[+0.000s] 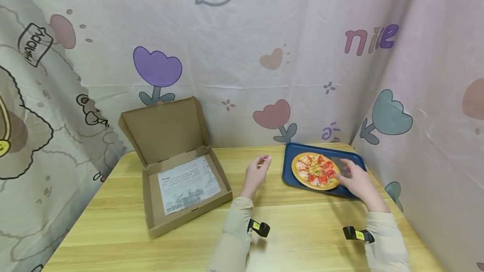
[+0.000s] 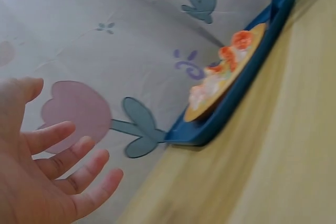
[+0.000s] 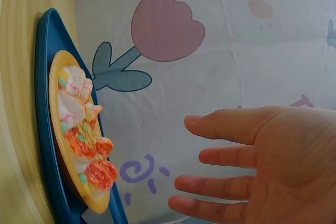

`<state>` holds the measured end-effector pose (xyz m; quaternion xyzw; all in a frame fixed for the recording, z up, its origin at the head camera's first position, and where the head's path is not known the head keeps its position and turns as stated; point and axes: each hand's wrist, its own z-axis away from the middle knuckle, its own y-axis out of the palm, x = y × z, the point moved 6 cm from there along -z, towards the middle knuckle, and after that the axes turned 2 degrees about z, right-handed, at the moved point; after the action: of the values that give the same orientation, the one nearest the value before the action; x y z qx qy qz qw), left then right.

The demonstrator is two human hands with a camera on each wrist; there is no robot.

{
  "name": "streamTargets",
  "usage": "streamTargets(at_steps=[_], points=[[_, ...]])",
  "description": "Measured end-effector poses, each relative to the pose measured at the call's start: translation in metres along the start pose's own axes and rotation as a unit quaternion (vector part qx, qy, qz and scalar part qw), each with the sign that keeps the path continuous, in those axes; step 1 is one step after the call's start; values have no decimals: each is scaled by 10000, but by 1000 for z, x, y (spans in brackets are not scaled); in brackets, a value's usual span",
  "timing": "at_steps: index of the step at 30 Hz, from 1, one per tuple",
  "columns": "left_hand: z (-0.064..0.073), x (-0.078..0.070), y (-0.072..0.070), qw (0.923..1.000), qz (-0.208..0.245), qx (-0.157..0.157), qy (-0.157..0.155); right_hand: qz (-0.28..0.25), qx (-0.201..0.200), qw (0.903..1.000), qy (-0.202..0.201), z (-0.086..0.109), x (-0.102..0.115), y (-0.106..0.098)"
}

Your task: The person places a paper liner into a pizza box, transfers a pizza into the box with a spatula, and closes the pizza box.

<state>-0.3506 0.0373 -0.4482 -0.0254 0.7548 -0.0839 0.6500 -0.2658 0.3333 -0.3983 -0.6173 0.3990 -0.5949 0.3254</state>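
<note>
1. Might bump the cardboard box (image 1: 190, 215) through a careless sideways swing of the left sleeve (image 1: 234, 221), just beside the near right corner.
2. Holds the left hand (image 1: 257, 173) raised above the surface (image 1: 272, 205), between box and tray, with fingers loosely spread and nothing in its grasp. Probably too far from the pizza to steady anything.
3. Keyed to one side only, could shove the pizza off-centre by pressing with the right hand (image 1: 355, 178) without support opposite. Poses that hand over the tray's right part, near the pizza, thumb parted from fairly straight fingers, holding nothing; shows no clear contact.
4. Could tilt the pizza (image 1: 315, 171), lying on the tray toward the left end, through an uneven lift. Perhaps likely to shed toppings, if loose; impossible to tell.
5. Might slide the tray (image 1: 287, 167) across the surface through a push on its rim.
6. Could knock the raised lid (image 1: 162, 129) forward through a jolt to the box, covering the paper sheet (image 1: 189, 184) inside.
</note>
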Motion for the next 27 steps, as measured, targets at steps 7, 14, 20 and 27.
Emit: streamTargets(at_steps=[7,14,20,27], points=[[7,21,23,9990,196,-3,-396,-54,341,9990,292,0,-12,3],[9,37,42,9975,373,105,-595,27,587,9959,692,2,-24,0],[12,48,53,9875,1152,362,-1010,367,516,9939,900,3,-31,-5],[14,53,55,9860,1157,497,-1096,574,852,9873,1213,5,-37,-2]])
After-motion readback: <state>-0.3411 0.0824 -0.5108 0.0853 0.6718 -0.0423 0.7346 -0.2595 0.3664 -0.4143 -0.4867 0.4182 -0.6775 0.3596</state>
